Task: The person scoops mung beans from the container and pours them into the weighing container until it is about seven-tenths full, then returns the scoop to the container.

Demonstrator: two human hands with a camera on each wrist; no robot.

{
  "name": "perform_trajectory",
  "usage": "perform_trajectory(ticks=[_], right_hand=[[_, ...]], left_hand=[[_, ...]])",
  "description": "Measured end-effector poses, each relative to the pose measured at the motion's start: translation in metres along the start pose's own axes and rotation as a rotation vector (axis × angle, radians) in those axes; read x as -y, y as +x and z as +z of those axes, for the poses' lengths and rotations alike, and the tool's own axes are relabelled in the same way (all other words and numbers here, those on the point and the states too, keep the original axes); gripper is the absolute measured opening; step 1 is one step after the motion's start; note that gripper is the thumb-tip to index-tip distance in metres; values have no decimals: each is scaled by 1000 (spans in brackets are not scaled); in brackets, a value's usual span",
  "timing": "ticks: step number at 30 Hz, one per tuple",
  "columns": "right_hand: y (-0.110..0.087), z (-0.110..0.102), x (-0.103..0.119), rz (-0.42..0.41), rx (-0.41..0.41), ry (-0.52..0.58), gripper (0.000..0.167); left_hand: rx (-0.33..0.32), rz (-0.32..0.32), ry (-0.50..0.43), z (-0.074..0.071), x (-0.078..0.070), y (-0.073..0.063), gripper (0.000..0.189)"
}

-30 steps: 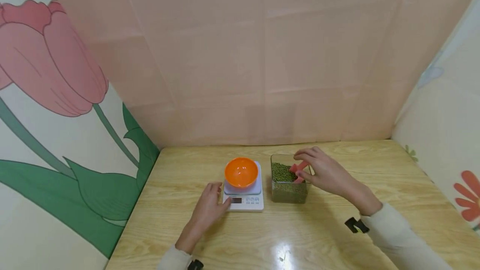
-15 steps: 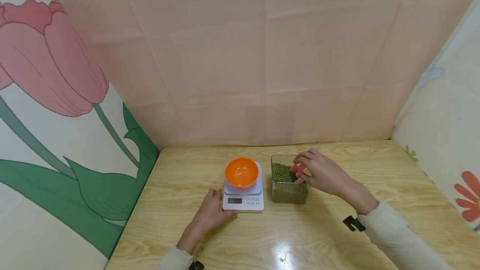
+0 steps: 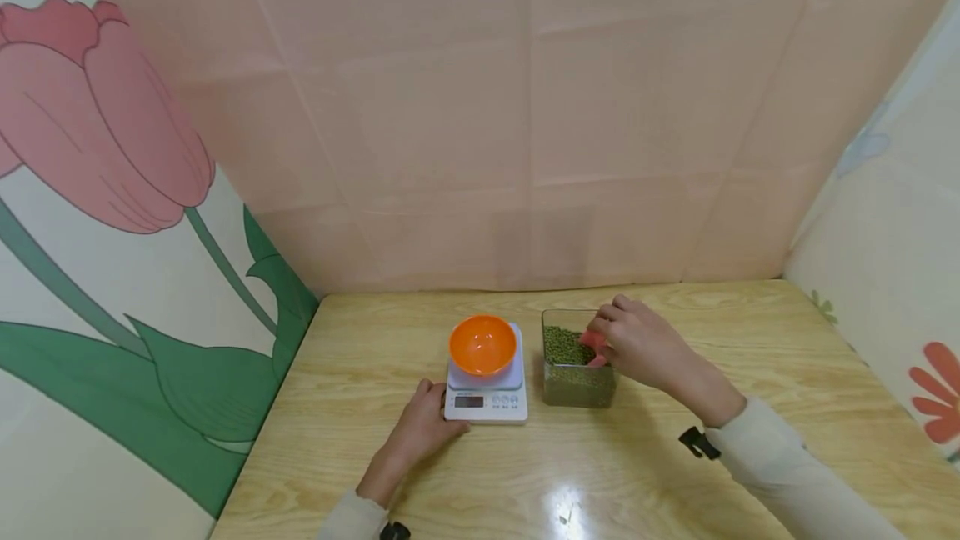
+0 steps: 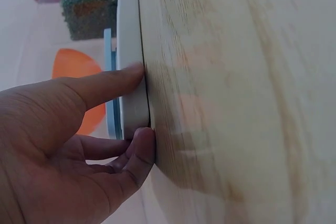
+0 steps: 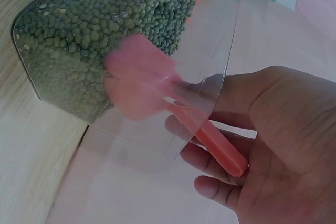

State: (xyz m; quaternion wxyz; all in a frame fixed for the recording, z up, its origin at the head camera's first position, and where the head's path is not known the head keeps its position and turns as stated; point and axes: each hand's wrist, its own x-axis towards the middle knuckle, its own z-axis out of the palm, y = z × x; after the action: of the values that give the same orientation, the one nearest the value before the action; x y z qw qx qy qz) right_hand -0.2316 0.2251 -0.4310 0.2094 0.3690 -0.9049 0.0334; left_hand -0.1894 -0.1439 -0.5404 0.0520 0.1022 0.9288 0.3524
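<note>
A white kitchen scale (image 3: 504, 415) lies on the table, bearing an orange bowl (image 3: 483, 346) with nothing in it. At the scale's front left corner my left hand (image 3: 422, 427) grips the body, thumb (image 4: 118, 81) along the front edge and fingertips against the left side. To the right stands a clear square box (image 3: 577, 394) partly filled with green mung beans (image 5: 100, 22). My right hand (image 3: 647, 344) reaches over its right rim and holds a pink scoop (image 5: 142, 80) by the handle. The scoop's blade rests in the beans, its tip partly buried.
The wooden table (image 3: 360, 340) meets a beige sheet (image 3: 420, 248) hanging behind the scale and box. Walls painted with flowers flank both sides. Black clips (image 3: 699, 443) sit near the sleeve cuffs.
My left thumb has moved off the scale's display to its front edge, and the fingers shifted down its left side. My right hand has closed further round the scoop's handle.
</note>
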Motion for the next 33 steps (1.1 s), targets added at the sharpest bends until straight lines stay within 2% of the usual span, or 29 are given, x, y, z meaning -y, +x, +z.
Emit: perform_trajectory(ticks=[7, 17, 26, 33], right_hand=[[0, 0, 1, -10, -36, -81, 27], [2, -2, 5, -3, 56, -238, 21], [5, -2, 7, 23, 88, -247, 23], [6, -2, 6, 13, 66, -249, 21]], left_hand=[[-3, 6, 4, -1, -1, -1, 65], [-8, 14, 20, -1, -3, -2, 67], [-10, 31, 30, 1, -1, 0, 66], [-8, 30, 16, 0, -1, -1, 66]])
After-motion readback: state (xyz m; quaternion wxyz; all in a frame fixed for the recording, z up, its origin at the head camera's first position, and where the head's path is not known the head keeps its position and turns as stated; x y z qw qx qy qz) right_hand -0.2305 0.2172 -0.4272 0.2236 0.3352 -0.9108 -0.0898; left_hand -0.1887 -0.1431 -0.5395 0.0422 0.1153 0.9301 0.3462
